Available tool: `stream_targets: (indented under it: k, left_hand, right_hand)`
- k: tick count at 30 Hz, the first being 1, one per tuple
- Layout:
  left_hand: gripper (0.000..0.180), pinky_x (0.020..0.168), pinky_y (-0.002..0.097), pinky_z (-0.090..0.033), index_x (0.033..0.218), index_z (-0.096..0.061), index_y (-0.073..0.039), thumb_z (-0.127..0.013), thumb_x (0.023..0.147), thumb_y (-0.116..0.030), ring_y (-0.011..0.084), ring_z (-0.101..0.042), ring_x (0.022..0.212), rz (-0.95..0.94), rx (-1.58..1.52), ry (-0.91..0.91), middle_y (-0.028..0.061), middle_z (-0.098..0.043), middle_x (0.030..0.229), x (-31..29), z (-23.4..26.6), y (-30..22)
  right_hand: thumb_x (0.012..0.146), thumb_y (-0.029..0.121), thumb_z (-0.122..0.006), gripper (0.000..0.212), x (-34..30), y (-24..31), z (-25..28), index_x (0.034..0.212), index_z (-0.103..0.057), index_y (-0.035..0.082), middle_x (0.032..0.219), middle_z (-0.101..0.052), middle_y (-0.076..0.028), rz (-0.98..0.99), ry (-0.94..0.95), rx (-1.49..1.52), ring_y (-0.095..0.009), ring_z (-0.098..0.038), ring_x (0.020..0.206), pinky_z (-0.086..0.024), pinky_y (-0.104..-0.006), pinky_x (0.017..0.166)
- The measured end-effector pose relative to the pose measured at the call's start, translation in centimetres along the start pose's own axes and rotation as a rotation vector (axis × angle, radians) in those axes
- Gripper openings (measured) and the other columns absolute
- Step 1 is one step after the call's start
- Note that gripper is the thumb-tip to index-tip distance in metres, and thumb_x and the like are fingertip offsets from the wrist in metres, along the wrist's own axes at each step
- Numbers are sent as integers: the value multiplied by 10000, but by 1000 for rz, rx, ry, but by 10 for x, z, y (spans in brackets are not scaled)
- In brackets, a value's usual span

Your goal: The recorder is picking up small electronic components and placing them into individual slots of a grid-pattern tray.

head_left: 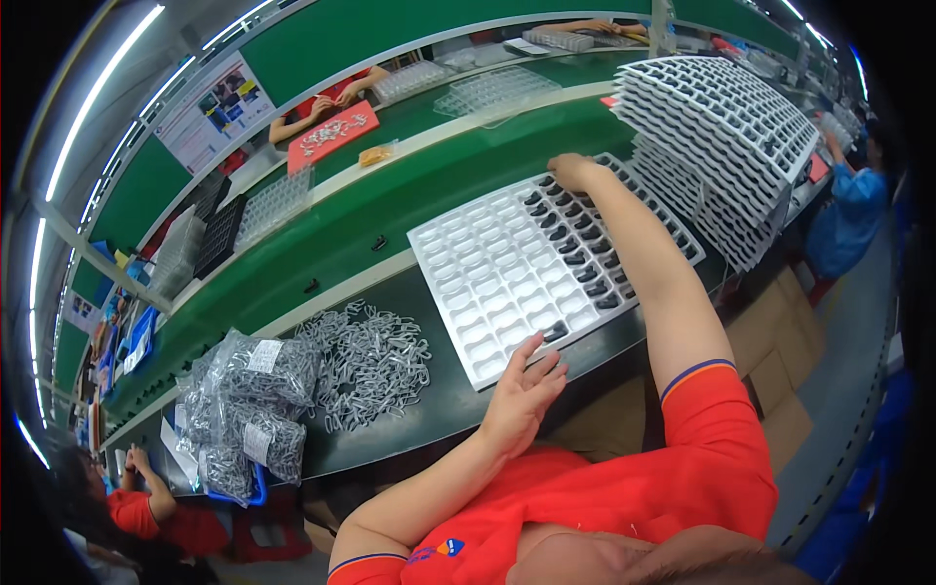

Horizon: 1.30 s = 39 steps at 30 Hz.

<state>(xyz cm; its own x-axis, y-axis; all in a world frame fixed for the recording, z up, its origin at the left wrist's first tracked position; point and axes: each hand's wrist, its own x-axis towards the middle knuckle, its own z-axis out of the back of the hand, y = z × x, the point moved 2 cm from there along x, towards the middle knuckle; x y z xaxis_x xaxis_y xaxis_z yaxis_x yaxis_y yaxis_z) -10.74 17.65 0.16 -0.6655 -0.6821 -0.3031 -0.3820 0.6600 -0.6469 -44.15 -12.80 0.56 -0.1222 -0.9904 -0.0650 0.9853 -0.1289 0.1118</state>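
Note:
A white moulded tray (487,283) with rows of shaped pockets lies tilted across the dark green bench in front of me. Small black parts (585,249) fill several rows on its right side, while the left pockets are bare. My right hand (573,173) reaches over to the tray's far edge, fingers curled down at the pockets; what they pinch, if anything, is hidden. Close to the tray's near edge, my left hand (524,398) is raised with its fingers apart and nothing visible in it. One lone black part (554,331) sits in a pocket just beyond its fingertips.
A tall stack of white trays (717,127) stands at the right. Left of my tray is a heap of grey metal hooks (370,366), beside clear bags (249,390) of similar pieces. Across the bench, another person's hands work over a red mat (333,136).

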Motion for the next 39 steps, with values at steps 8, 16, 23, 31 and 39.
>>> stream_targets:
  k: [8, 16, 23, 31, 39]
  left_hand:
    - [753, 1137, 433, -360, 1556, -250, -66, -588, 898, 77, 311, -388, 1409, -313, -53, -120, 133, -281, 1584, 18, 33, -6]
    - [842, 1047, 477, -394, 1606, -137, -102, -554, 887, 31, 298, -443, 1350, -395, 91, -303, 106, -307, 1566, 47, 45, -76]
    - [859, 1025, 573, -372, 1614, -125, -142, -550, 875, -35, 280, -498, 1284, -402, 246, -357, 114, -519, 1411, 90, 61, -154]
    - [691, 1011, 509, -443, 1533, -320, -9, -586, 898, -71, 321, -567, 1203, -411, 484, -316, 161, -516, 1415, 161, 69, -233]
    - [515, 953, 478, -536, 1365, -470, 107, -607, 878, 6, 347, -638, 1120, -394, 486, -231, 232, -599, 1263, 217, 56, -234]
  right_hand:
    - [891, 55, -492, 487, 4, -4, 16, 1352, -611, 160, 1416, -574, -141, -56, 7, -27, -347, -550, 1296, -459, -473, 1061]
    - [841, 56, -552, 348, 5, -34, 12, 1148, -717, 66, 1171, -694, -190, -53, -65, 74, -359, -669, 1080, -531, -429, 928]
    - [800, 86, -650, 244, -44, -39, 23, 1012, -756, 27, 1005, -736, -198, -31, -156, 272, -325, -708, 914, -549, -411, 843]
    - [804, 169, -765, 228, -138, -44, 11, 965, -723, 13, 792, -688, -62, -136, -44, 994, -166, -647, 682, -542, -365, 620]
    - [829, 81, -752, 192, -236, -12, 16, 903, -581, 36, 725, -630, -38, -131, -175, 1332, -127, -624, 603, -513, -295, 504]
